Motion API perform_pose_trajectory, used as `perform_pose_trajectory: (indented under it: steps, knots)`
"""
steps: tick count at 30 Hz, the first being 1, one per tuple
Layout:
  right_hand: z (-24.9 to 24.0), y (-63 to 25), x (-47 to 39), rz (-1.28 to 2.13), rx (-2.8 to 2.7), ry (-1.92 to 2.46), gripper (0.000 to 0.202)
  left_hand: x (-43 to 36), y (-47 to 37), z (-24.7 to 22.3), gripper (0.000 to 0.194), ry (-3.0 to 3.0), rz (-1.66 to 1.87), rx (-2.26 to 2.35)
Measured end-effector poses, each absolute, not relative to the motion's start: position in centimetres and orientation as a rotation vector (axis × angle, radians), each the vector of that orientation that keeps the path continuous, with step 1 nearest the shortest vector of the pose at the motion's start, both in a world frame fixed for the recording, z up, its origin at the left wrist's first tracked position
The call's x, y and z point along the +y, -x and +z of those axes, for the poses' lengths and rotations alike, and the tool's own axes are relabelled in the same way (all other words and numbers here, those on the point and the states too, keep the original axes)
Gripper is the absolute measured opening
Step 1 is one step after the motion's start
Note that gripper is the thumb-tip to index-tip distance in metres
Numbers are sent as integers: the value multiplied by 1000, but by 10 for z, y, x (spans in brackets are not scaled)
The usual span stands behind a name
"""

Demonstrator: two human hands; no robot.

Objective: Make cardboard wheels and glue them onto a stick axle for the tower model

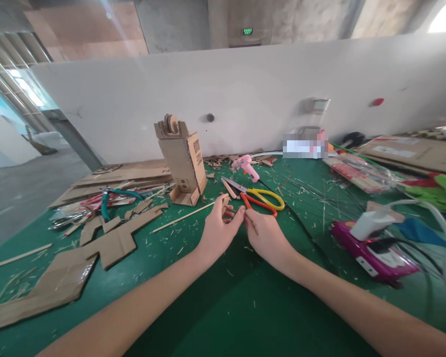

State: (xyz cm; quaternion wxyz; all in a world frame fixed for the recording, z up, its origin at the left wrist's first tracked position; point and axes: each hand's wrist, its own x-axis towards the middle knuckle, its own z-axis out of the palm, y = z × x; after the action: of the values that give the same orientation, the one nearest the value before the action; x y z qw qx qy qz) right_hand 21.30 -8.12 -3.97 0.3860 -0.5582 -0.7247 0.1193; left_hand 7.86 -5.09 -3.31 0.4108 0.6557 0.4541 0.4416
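Am seeing green exit sign (247, 31) glowing high on far wall, lettering too small to read. Am noticing dark printed code patches on cardboard tower (183, 161), unreadable. Label by wall (305, 148) showing blurred.

Craft workshop: cardboard scraps (107, 248), scissors (258, 197), glue gun (247, 166)

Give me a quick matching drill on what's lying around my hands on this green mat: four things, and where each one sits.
Things:
1. scissors
2. glue gun
3. cardboard tower
4. power strip

Places:
A. standing upright, left of the scissors, ahead of the left hand
B. near the wall, just behind the scissors
C. right of the right hand, with a white plug in it
D. flat on the mat just beyond both hands' fingertips

Pairs: 1-D, 2-B, 3-A, 4-C
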Motion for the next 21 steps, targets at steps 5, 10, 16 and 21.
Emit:
perform_pose_trajectory:
  steps: [5,10,16,21]
  knots:
    - [-41,-210,-80,360,-1839,1444,22,-56,-83,-36,36,-1726,1152,1131]
    - [-39,-207,-78,435,-1799,1484,21,-60,-88,-34,26,-1788,1166,1128]
    - [-39,-205,-78,421,-1787,1479,22,-61,-86,-33,28,-1777,1164,1104]
    - [-40,-205,-78,431,-1784,1455,22,-63,-86,-32,27,-1806,1152,1082]
